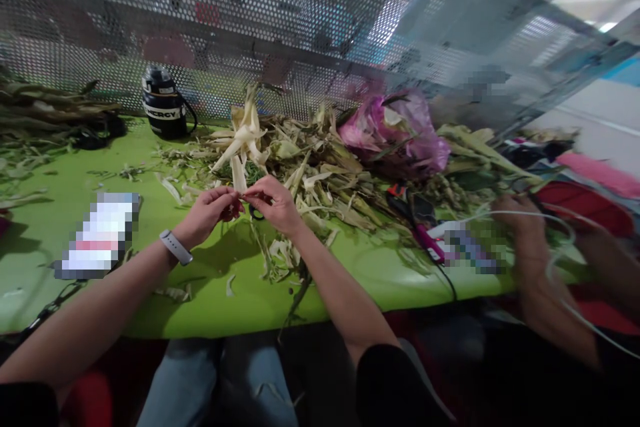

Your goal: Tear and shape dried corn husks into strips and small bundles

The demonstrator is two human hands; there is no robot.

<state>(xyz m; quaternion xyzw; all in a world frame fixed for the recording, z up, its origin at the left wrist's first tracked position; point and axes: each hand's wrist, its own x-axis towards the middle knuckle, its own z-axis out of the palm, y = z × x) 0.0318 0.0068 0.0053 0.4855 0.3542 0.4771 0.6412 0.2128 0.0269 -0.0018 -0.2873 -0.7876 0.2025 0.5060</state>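
The folded corn husk (pixel 245 138) stands right of the black flask (pixel 165 107); your left hand (pixel 210 209) and right hand (pixel 275 204), nearer you than the flask, pinch its lower strip. The upper folds look formed; the lower end seems unfinished. Loose husks (pixel 333 181), right of the flask, crowd your workspace; the phone (pixel 103 233) lies nearer you than the flask.
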